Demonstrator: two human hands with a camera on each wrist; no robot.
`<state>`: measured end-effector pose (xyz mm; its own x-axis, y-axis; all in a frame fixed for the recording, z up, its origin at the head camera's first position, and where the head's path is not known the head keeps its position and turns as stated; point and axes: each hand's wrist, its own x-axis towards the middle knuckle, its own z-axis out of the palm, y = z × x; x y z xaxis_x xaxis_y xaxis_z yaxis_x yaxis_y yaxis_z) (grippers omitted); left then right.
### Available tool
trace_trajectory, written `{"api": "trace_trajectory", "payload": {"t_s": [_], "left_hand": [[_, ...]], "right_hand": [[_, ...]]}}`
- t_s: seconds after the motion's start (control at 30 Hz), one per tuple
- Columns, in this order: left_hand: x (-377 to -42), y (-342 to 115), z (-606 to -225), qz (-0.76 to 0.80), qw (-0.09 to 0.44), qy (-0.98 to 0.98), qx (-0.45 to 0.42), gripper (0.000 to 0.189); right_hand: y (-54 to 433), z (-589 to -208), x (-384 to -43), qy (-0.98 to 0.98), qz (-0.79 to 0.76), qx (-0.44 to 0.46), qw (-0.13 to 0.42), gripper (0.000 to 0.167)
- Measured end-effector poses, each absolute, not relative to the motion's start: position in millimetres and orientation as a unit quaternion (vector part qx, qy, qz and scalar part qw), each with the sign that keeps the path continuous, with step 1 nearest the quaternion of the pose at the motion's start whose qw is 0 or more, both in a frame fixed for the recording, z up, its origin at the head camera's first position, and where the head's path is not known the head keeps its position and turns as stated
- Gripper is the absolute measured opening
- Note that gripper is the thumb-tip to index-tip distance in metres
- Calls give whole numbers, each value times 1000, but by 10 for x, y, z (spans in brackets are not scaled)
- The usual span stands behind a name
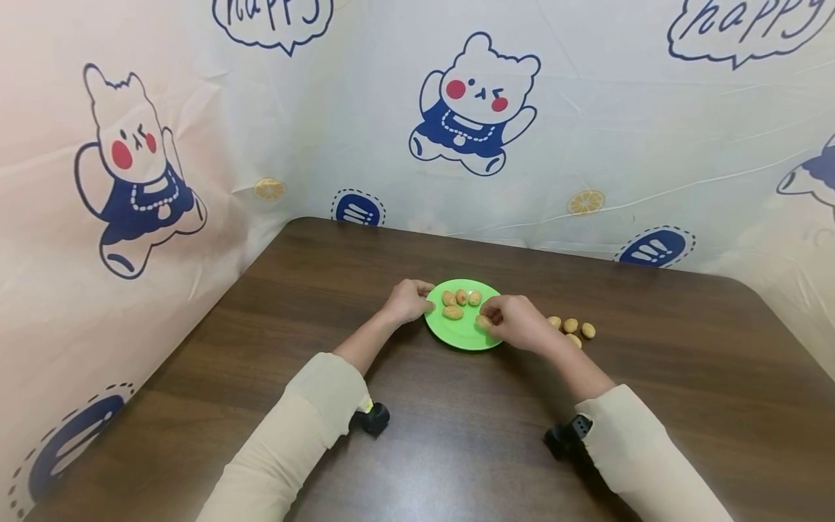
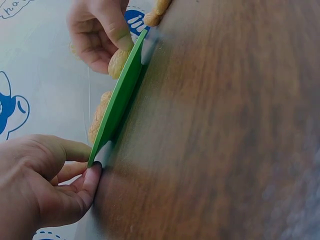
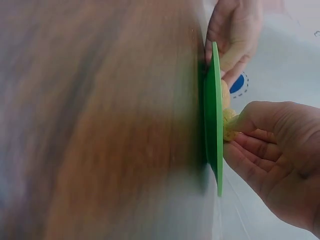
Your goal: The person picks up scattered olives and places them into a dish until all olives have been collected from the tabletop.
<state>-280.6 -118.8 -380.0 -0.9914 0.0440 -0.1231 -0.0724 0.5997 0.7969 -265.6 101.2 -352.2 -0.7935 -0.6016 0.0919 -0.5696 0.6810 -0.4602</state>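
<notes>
A round green plate (image 1: 462, 333) lies on the table, bearing several tan, rough-shelled oval nuts (image 1: 453, 312) that look like walnuts. At its left edge my left hand (image 1: 407, 301) pinches the rim, with digits on both sides of it in the left wrist view. My right hand (image 1: 519, 323) holds one walnut (image 3: 229, 124) between thumb and fingers at the plate's right side. That walnut (image 2: 119, 64) is low over the plate's surface; whether it touches is hard to tell.
More walnuts (image 1: 571, 325) lie on the brown wooden table (image 1: 457, 435) right of the plate, partly hidden by my right wrist. A printed cloth (image 1: 365, 109) with cartoon figures hangs behind and to the left. Black cameras (image 1: 373, 419) sit at both wrists.
</notes>
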Motion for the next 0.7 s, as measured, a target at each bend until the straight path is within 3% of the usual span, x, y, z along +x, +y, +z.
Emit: {"api": "trace_trajectory", "payload": {"t_s": [0.7], "left_hand": [[-2792,-1196,-3773,441,63,895,-6,44]], "right_hand": [[692,-3544,-2631,896,-210,-390,20,6]]}}
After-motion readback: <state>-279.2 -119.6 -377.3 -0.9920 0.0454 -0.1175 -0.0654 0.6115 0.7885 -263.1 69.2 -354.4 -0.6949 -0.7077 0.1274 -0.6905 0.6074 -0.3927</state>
